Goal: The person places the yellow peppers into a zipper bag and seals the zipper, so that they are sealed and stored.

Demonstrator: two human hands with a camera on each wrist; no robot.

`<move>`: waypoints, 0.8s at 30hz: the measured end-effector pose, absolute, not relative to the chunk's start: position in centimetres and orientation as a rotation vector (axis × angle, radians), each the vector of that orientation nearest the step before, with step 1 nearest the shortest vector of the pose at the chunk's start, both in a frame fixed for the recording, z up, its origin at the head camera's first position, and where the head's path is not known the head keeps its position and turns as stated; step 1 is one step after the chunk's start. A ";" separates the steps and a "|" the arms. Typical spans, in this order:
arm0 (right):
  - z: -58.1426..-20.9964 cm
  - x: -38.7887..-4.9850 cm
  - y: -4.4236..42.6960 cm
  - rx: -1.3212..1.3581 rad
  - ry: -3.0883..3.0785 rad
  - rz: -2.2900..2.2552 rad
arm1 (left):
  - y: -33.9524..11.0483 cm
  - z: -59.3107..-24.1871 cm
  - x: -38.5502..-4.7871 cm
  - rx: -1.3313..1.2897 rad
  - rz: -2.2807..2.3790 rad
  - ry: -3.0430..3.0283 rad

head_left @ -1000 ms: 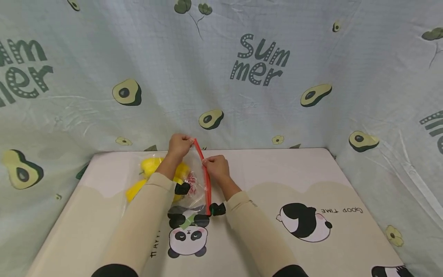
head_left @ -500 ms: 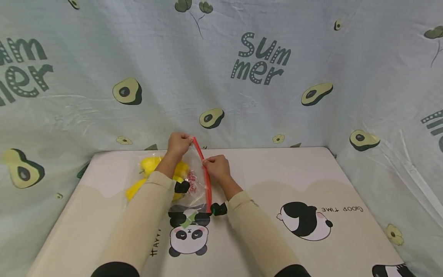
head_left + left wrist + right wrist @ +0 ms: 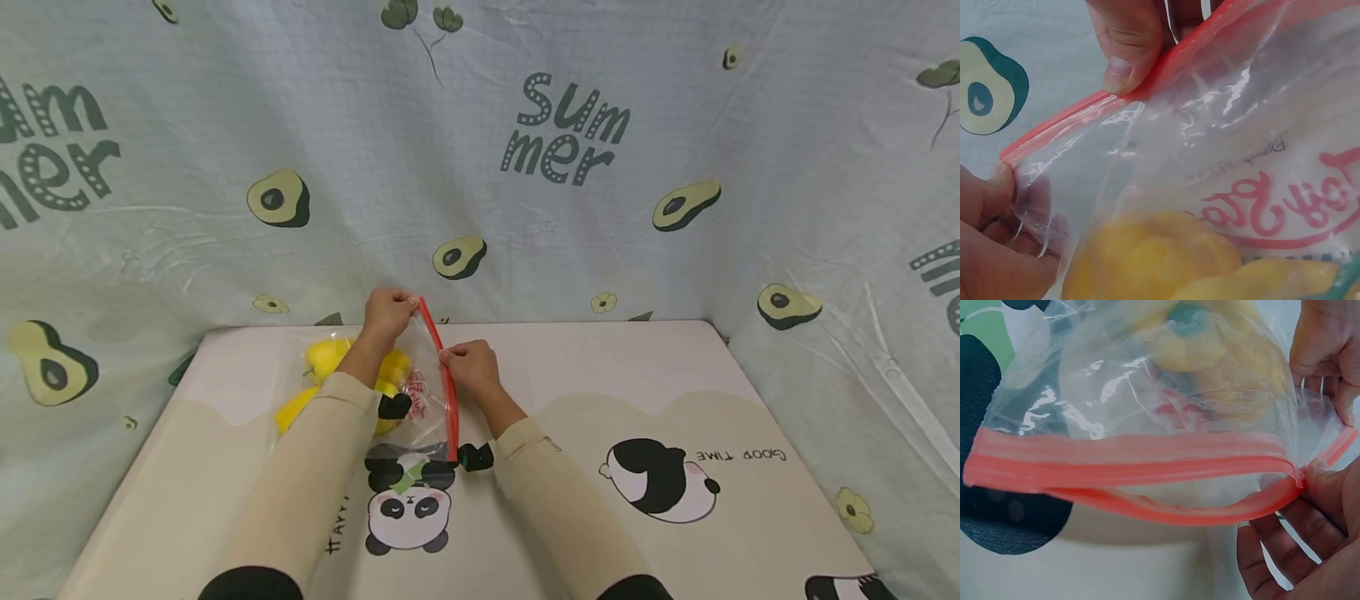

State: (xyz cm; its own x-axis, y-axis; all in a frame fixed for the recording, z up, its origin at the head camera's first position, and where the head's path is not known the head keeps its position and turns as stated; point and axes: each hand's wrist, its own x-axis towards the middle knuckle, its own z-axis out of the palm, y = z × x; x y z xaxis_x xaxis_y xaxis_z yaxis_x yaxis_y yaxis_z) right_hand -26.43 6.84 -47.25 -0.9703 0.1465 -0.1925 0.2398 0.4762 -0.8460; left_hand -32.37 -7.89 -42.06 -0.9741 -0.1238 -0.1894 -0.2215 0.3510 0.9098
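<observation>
A clear zip bag [image 3: 431, 425] with a red zip strip [image 3: 452, 408] lies on the table, its mouth to the right. Inside are yellow bell peppers [image 3: 1154, 250], with a green stem in the left wrist view; the left forearm hides part of them. My left hand [image 3: 388, 317] pinches the bag's far top corner. Closer to me, my right hand [image 3: 474, 367] pinches the red strip between thumb and fingers. From that pinch toward the near end, the bag's mouth gapes in the right wrist view. Red lettering [image 3: 1266, 203] shows through the plastic.
A printed mat [image 3: 540, 500] with panda and dog drawings covers the table. Behind and beside it hangs a pale curtain [image 3: 345, 167] with avocado prints, close to the table's back edge.
My right hand has shifted very slightly toward me along the red strip, still pinching it. The left hand stays at the far corner, and the bag lies almost unmoved.
</observation>
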 end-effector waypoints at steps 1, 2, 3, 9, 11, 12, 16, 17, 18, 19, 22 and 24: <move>-47.3 -26.4 6.8 0.339 2.619 -1.524 | -7.9 -42.0 -32.4 -0.318 1.717 2.510; -47.3 -26.3 6.8 0.333 2.618 -1.526 | -7.9 -42.0 -32.3 -0.316 1.719 2.513; -47.3 -26.3 6.8 0.327 2.615 -1.530 | -7.9 -42.0 -32.3 -0.313 1.722 2.517; -47.3 -25.9 7.0 0.307 2.618 -1.544 | -7.8 -41.9 -32.2 -0.314 1.712 2.523; -47.5 -25.7 6.7 0.307 2.628 -1.544 | -8.1 -42.0 -32.0 -0.316 1.718 2.523; -47.5 -25.6 6.5 0.306 2.626 -1.550 | -8.3 -42.0 -31.9 -0.316 1.719 2.529; -47.5 -25.6 6.5 0.295 2.602 -1.556 | -8.3 -42.1 -31.9 -0.341 1.738 2.526; -47.5 -25.5 6.5 0.292 2.587 -1.560 | -8.4 -42.1 -31.9 -0.352 1.737 2.525; -47.5 -25.4 6.5 0.285 2.582 -1.559 | -8.4 -42.1 -31.8 -0.361 1.732 2.523; -47.5 -25.3 6.5 0.280 2.580 -1.557 | -8.4 -42.0 -31.8 -0.366 1.732 2.516; -47.4 -25.2 6.6 0.280 2.596 -1.559 | -8.3 -42.0 -31.9 -0.348 1.728 2.515; -47.5 -25.1 6.7 0.281 2.611 -1.560 | -8.3 -41.9 -32.0 -0.326 1.728 2.527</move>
